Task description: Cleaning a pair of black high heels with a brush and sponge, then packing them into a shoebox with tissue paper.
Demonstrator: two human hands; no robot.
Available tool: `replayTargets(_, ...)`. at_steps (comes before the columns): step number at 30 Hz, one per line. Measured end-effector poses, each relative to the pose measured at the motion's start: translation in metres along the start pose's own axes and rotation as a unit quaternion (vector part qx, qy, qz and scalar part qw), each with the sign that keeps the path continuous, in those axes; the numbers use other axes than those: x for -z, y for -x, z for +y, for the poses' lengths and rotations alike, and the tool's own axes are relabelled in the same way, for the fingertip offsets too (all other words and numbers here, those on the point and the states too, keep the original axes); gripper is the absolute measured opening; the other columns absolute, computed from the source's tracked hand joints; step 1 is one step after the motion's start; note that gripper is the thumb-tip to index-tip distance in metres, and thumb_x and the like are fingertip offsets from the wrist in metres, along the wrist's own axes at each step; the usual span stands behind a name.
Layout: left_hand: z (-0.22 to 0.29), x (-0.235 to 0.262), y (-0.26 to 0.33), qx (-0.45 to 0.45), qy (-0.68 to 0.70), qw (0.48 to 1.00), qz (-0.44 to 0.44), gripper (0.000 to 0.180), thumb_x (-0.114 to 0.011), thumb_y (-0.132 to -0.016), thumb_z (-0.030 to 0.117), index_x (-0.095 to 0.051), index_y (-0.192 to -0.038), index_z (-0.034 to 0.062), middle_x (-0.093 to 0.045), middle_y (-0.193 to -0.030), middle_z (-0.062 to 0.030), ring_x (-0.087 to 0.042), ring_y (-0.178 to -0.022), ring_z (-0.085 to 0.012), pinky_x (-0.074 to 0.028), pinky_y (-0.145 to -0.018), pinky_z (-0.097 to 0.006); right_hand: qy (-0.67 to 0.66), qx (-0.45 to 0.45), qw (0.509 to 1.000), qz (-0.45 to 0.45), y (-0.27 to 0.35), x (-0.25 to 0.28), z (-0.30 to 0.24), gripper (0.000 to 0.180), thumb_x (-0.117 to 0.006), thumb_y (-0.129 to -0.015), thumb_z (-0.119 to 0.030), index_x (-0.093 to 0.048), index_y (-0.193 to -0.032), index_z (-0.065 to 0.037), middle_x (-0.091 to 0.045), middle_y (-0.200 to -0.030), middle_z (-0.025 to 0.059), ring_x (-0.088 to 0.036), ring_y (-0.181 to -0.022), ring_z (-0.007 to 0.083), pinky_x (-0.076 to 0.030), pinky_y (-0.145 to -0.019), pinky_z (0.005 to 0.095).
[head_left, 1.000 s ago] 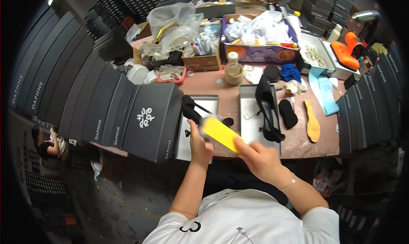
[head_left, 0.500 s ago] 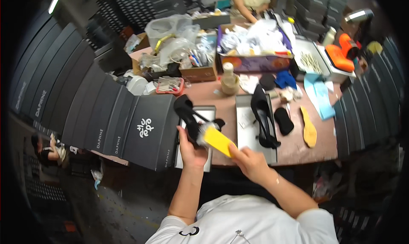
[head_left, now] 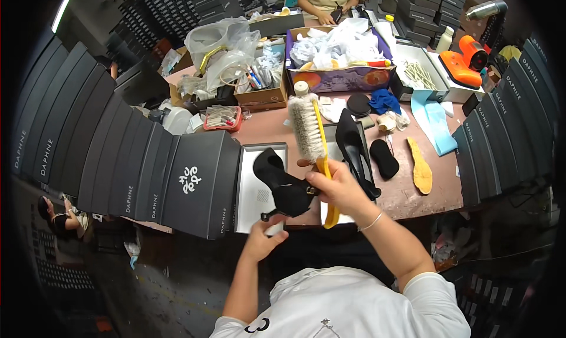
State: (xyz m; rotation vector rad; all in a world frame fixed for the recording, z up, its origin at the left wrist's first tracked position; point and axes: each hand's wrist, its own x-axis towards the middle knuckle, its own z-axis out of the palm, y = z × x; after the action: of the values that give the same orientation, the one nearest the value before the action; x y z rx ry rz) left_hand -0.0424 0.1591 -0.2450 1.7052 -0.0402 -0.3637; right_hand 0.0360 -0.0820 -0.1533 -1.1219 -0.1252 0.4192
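A black high-heeled shoe [head_left: 282, 190] is tilted over an open grey box [head_left: 250, 167], with its toe toward the far left. My left hand [head_left: 262, 242] is closed at its heel, and something whitish shows between thumb and fingers. My right hand [head_left: 339, 187] grips a yellow-handled brush [head_left: 306, 128], pale bristles upright and facing left. The right fingers are close to the shoe's strap and buckle; whether they touch it I cannot tell. Another black heeled shoe [head_left: 352, 146] lies right of the brush, in a second open box partly hidden by my right hand.
Dark shoeboxes [head_left: 203, 179] line the left side, more [head_left: 501, 131] the right. A black pad [head_left: 384, 159] and a tan insole [head_left: 421, 167] lie at right. Farther back are a purple carton [head_left: 342, 78], a tray of sticks [head_left: 418, 72], an orange tool [head_left: 463, 69] and a seated person [head_left: 329, 2].
The brush has come off the shoe and been swung upright, bristles now visible. My left hand has shifted down to the heel, and the shoe has turned and sits lower.
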Motion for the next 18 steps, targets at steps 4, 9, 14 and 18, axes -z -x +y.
replayTargets(4,0.057,0.034,0.02,-0.156,-0.425,0.877,0.158,0.074,-0.085,-0.065,0.022,-0.05,-0.126,0.0005,-0.049,-0.13,-0.0215,-0.048,-0.123,-0.0373,-0.04,-0.102,-0.042,0.087,-0.059,0.982,-0.156,-0.007,0.009,-0.011,0.034,-0.059,-0.091,-0.012,-0.058,-0.124,-0.003,-0.054,-0.083,-0.0058,-0.045,-0.063,0.0006,-0.038,-0.052,0.0166)
replayTargets(9,0.119,0.016,-0.024,-0.075,-0.292,0.922,-0.244,0.098,-0.085,-0.058,0.016,-0.033,-0.14,0.0061,-0.051,-0.128,-0.0186,-0.051,-0.12,-0.0355,-0.042,-0.101,-0.039,0.127,0.049,0.941,-0.311,-0.021,0.001,0.015,0.035,-0.06,-0.089,-0.017,-0.06,-0.123,-0.006,-0.052,-0.08,-0.0051,-0.052,-0.061,0.0024,-0.047,-0.045,0.0184)
replayTargets(14,0.1,0.001,-0.037,-0.002,-0.153,0.918,-0.365,0.074,-0.078,-0.065,0.009,-0.045,-0.131,0.0053,-0.061,-0.116,-0.0176,-0.061,-0.105,-0.0319,-0.046,-0.094,-0.039,0.093,-0.056,0.968,-0.227,-0.006,0.008,0.007,0.028,-0.062,-0.089,-0.017,-0.06,-0.115,-0.007,-0.054,-0.08,-0.0044,-0.051,-0.059,0.0018,-0.045,-0.045,0.0167)
replayTargets(18,0.087,0.004,-0.037,-0.01,-0.224,0.911,-0.346,0.044,-0.071,-0.067,0.003,-0.059,-0.109,-0.0013,-0.067,-0.096,-0.0183,-0.066,-0.093,-0.0314,-0.05,-0.085,-0.039,0.215,0.054,0.975,-0.029,-0.001,0.02,-0.006,0.044,-0.066,-0.089,-0.017,-0.054,-0.13,-0.006,-0.052,-0.081,-0.0026,-0.046,-0.066,0.0036,-0.039,-0.056,0.0179)
